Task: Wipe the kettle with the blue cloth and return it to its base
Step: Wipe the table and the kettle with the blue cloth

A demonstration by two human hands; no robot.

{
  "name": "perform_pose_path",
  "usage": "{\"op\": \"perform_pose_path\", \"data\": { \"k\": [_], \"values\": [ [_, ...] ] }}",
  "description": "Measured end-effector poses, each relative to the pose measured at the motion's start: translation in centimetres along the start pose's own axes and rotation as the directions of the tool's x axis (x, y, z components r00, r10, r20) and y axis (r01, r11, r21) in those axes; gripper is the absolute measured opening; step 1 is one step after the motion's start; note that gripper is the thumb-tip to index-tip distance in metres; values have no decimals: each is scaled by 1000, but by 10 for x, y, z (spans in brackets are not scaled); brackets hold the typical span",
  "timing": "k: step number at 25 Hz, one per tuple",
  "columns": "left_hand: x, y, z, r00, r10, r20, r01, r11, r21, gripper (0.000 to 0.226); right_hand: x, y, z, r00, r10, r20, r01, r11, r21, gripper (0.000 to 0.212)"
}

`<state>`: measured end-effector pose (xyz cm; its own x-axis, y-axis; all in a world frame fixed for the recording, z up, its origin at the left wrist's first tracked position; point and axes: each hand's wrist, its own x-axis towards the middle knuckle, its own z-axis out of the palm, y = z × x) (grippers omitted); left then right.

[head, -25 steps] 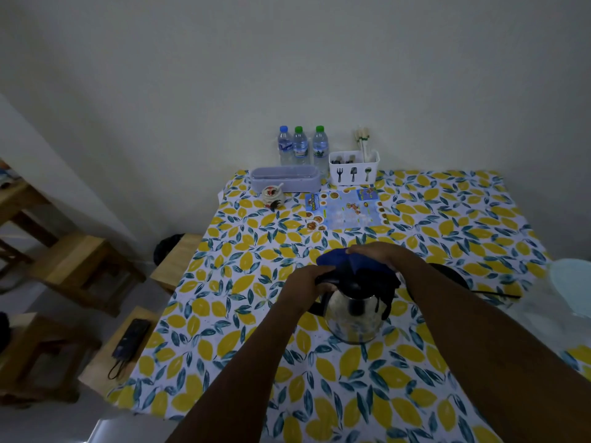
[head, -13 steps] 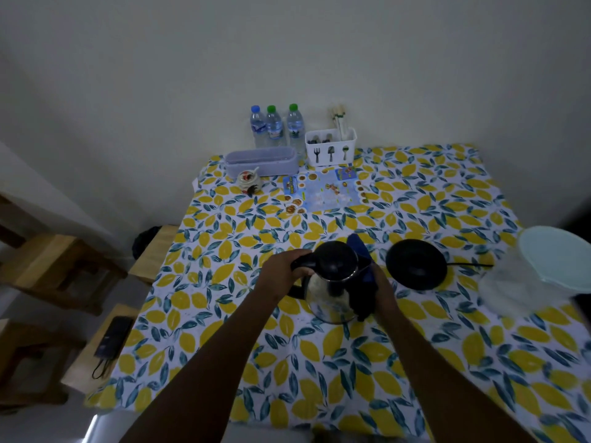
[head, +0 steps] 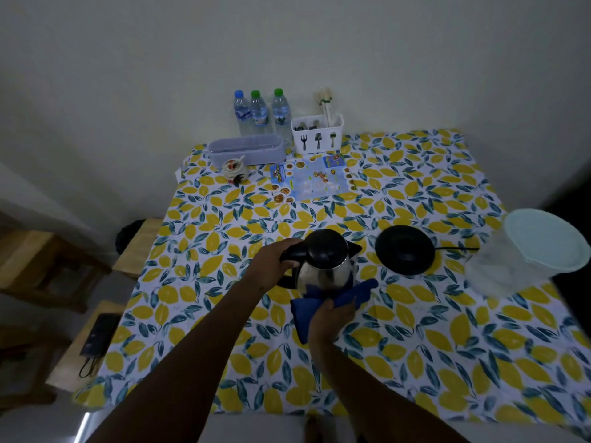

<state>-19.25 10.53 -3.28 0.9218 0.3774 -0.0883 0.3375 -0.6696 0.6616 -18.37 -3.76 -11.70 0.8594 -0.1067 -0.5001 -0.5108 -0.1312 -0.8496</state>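
A steel kettle (head: 326, 273) with a black lid and handle stands mid-table on the lemon-print tablecloth (head: 415, 330). My left hand (head: 271, 266) grips its black handle on the left side. My right hand (head: 332, 318) holds the blue cloth (head: 351, 295) bunched against the kettle's lower front wall. The round black base (head: 404, 249) lies just right of the kettle, with nothing on it and its cord running off to the right.
A clear plastic container with a pale lid (head: 537, 251) sits at the right edge. At the back stand three water bottles (head: 259, 113), a cutlery caddy (head: 316, 132), a lilac box (head: 246, 150), a small jar (head: 235, 169) and a menu sheet (head: 313, 180). Wooden stools (head: 48, 266) stand on the left.
My right hand moved the blue cloth from the kettle's lid down its right side to the lower front. My left hand kept hold of the handle.
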Motion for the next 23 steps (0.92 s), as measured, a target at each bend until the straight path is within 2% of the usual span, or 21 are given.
{"op": "perform_pose_path", "data": {
  "k": [3, 5, 7, 9, 11, 13, 15, 16, 18, 19, 21, 23],
  "values": [
    [-1, 0, 0, 1000, 17, -22, -18, 1000, -13, 47, -2, -16, -1, 985, -171, -1, 171, 984, -50, 55],
    [-1, -1, 0, 999, 27, -22, -28, 999, -24, 47, -4, -26, 4, 940, -340, -22, 337, 937, -86, 57],
    [0, -2, 0, 999, 34, -14, -35, 999, -32, 47, 4, -19, 3, 911, -412, -15, 409, 908, -89, 58],
    [0, -1, 0, 1000, 26, -17, -27, 999, -43, 48, 26, 0, -8, 934, -354, 48, 357, 932, -58, 58],
    [0, 0, -1, 999, 18, -26, -20, 999, -50, 49, 56, 12, -24, 963, -206, 172, 219, 974, -62, 57],
    [0, -1, -1, 999, 25, -27, -27, 998, -65, 50, 79, -5, -42, 943, -112, 314, 113, 993, 14, 41],
    [0, 0, -3, 999, 32, -29, -34, 996, -81, 50, 96, -53, -49, 908, -85, 409, 48, 994, 101, 21],
    [0, 1, -4, 999, 27, -34, -30, 996, -88, 50, 102, -84, -50, 896, -60, 441, 22, 995, 93, 12],
    [-1, 1, -1, 999, 11, -51, -16, 995, -102, 50, 116, -139, -41, 843, 15, 538, 50, 993, -107, 10],
    [-2, -1, 1, 998, -5, -63, -3, 993, -116, 49, 118, -165, -34, 800, 41, 598, 140, 957, -253, 11],
    [-5, -3, 2, 990, -77, -122, 57, 986, -155, 46, 115, -203, -11, 678, 72, 732, 443, 754, -485, 9],
    [-5, -8, 4, 972, -179, -155, 152, 973, -173, 45, 88, -228, 15, 492, 119, 862, 729, 485, -483, 14]
  ]
}}
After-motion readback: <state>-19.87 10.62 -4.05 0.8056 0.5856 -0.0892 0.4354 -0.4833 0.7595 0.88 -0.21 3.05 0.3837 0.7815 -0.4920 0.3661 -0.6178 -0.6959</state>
